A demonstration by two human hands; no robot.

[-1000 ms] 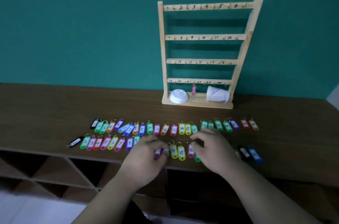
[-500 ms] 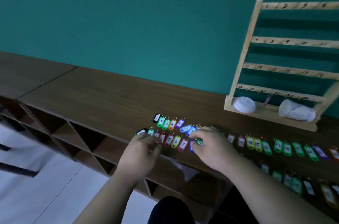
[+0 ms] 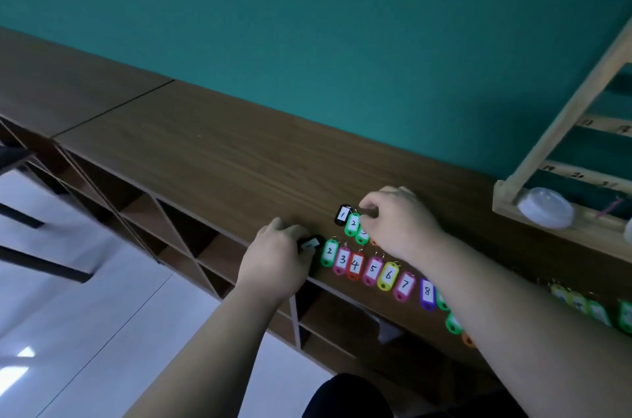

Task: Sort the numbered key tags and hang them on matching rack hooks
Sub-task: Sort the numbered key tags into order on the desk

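A teal wall backs a long brown wooden counter [image 3: 212, 157], which runs tilted across the view. Since half a second ago the view has swung further left, so only the left post and base of the wooden rack [image 3: 561, 130] show at the right edge. Both hands now work at the left ends of the two tag rows. The left hand [image 3: 277, 256] grips the front black tag [image 3: 309, 244], which lies crosswise with its long axis along the row. The green tag 2 [image 3: 329, 251] and its neighbours lie flat, rings toward the wall. The right hand [image 3: 400, 222] curls over the back row beside the black tag marked 1 [image 3: 342, 215]. Whether it pinches anything cannot be told.
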